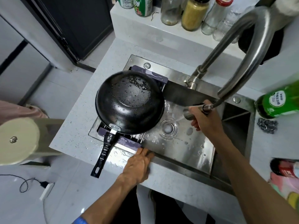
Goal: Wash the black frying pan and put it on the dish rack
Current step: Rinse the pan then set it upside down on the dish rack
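Observation:
The black frying pan [129, 101] lies upside down on the purple-edged dish rack [129, 142] across the left side of the steel sink [186, 143]. Water drops bead on its underside, and its handle [103, 152] points toward me over the counter edge. My left hand [139, 162] rests flat on the sink's near rim beside the rack's right end, holding nothing. My right hand [205, 118] grips the pull-out faucet sprayer head [194, 110] over the basin, and water sprays left toward the drain [168, 127].
The faucet neck [252, 50] arches over the sink. Bottles and jars [194, 13] line the back ledge. A green bottle [278, 102] and a steel scourer [267, 125] sit on the right counter. At the left stands a cream stool [19, 141].

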